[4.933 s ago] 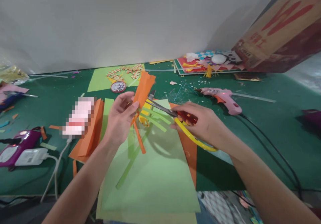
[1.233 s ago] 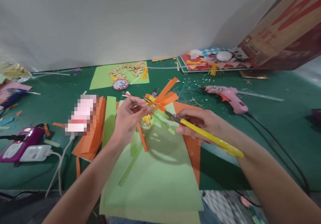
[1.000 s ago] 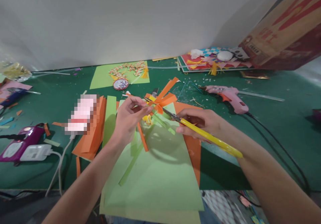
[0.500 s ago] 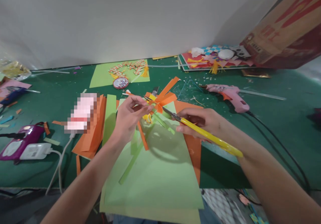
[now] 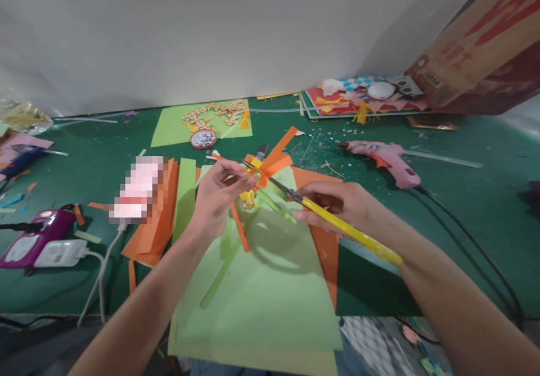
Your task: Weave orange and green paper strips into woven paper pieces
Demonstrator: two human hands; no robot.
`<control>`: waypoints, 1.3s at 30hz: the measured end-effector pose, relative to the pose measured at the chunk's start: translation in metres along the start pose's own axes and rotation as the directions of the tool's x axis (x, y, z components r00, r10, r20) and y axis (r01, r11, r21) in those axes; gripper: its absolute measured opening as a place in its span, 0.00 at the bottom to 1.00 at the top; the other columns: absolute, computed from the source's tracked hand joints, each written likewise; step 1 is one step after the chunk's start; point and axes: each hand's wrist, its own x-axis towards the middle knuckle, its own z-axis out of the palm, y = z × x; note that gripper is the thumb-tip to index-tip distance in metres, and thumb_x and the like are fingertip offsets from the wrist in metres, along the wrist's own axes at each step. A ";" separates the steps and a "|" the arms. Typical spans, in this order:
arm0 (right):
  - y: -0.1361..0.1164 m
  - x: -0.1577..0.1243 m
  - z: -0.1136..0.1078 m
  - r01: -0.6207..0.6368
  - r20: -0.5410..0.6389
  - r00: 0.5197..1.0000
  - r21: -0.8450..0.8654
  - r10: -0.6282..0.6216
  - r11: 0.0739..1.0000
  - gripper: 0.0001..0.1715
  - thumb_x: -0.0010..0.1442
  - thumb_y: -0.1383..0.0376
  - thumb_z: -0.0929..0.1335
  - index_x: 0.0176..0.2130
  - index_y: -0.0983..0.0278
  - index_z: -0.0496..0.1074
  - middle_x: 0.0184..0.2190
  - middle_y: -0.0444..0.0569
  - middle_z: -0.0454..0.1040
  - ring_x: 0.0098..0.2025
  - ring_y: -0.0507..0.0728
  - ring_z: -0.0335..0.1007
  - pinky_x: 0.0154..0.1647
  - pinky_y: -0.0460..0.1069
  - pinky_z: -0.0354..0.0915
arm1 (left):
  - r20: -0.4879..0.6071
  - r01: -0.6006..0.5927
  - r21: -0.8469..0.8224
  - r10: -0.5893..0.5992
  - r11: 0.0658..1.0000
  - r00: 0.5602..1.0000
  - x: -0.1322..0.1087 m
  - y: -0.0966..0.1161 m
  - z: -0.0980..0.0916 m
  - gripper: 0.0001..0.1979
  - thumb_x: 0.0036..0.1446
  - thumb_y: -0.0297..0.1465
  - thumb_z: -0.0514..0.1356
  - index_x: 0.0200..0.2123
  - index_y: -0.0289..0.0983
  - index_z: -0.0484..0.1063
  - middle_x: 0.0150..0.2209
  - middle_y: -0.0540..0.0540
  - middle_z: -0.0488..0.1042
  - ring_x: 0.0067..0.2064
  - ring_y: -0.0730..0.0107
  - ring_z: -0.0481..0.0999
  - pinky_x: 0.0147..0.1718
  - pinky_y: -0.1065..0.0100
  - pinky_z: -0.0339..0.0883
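Observation:
My left hand (image 5: 221, 196) is closed in a pinch on woven paper strips at the middle of the view. Orange strips (image 5: 278, 154) fan out up and to the right, and a narrow green strip (image 5: 276, 204) slants down toward my right hand. My right hand (image 5: 341, 204) grips long-nose pliers (image 5: 350, 230) with a yellow handle; their dark thin jaws reach into the orange strips beside my left fingertips. The jaw ends are partly hidden by paper. Underneath lie light green sheets (image 5: 265, 303) with a loose green strip (image 5: 219, 277) on top.
A pink glue gun (image 5: 383, 159) lies at right, its cable trailing forward. Folded orange paper (image 5: 158, 218), a blurred pink-white object (image 5: 137, 188) and a purple power strip (image 5: 40, 235) are at left. Behind stand a small round dish (image 5: 203, 139) and a paper bag (image 5: 476, 50).
The pliers have slid slightly left, deeper into the orange strips. Those strips have tilted and bunched a little leftward; my left hand stays almost still.

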 end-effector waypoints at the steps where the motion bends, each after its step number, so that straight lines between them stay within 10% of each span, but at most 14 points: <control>1: 0.000 0.000 0.000 0.002 -0.005 1.000 -0.010 -0.002 1.000 0.23 0.48 0.46 0.70 0.31 0.62 0.72 0.19 0.39 0.58 0.21 0.49 0.52 0.20 0.45 0.50 | -0.005 0.007 0.002 -0.007 1.000 1.000 0.000 0.000 0.000 0.17 0.32 0.28 0.74 0.25 0.35 0.69 0.27 0.53 0.70 0.29 0.77 0.72 0.30 0.74 0.66; 19: 0.004 0.002 0.003 0.039 -0.060 0.997 -0.066 -0.043 0.997 0.25 0.48 0.43 0.69 0.31 0.62 0.73 0.19 0.42 0.62 0.21 0.50 0.53 0.22 0.46 0.54 | -0.020 0.035 0.042 -0.034 0.999 0.999 -0.001 -0.002 0.000 0.14 0.38 0.28 0.71 0.25 0.36 0.68 0.26 0.53 0.69 0.30 0.76 0.72 0.31 0.73 0.67; 29: -0.003 -0.001 0.003 -0.066 -0.324 0.931 0.301 0.166 0.951 0.21 0.48 0.49 0.73 0.34 0.60 0.67 0.18 0.38 0.61 0.15 0.48 0.54 0.12 0.45 0.51 | -0.022 0.072 -0.063 -0.074 0.995 0.997 0.000 0.001 0.001 0.09 0.42 0.26 0.69 0.27 0.36 0.72 0.25 0.54 0.68 0.28 0.79 0.70 0.32 0.74 0.68; 39: 0.005 0.001 0.002 0.152 -0.374 0.928 0.402 0.010 0.903 0.18 0.60 0.49 0.65 0.41 0.58 0.63 0.26 0.40 0.64 0.18 0.48 0.58 0.18 0.47 0.55 | -0.036 0.122 -0.034 -0.124 0.992 0.992 0.000 0.002 0.000 0.07 0.47 0.29 0.67 0.24 0.36 0.71 0.27 0.51 0.68 0.31 0.76 0.71 0.28 0.74 0.66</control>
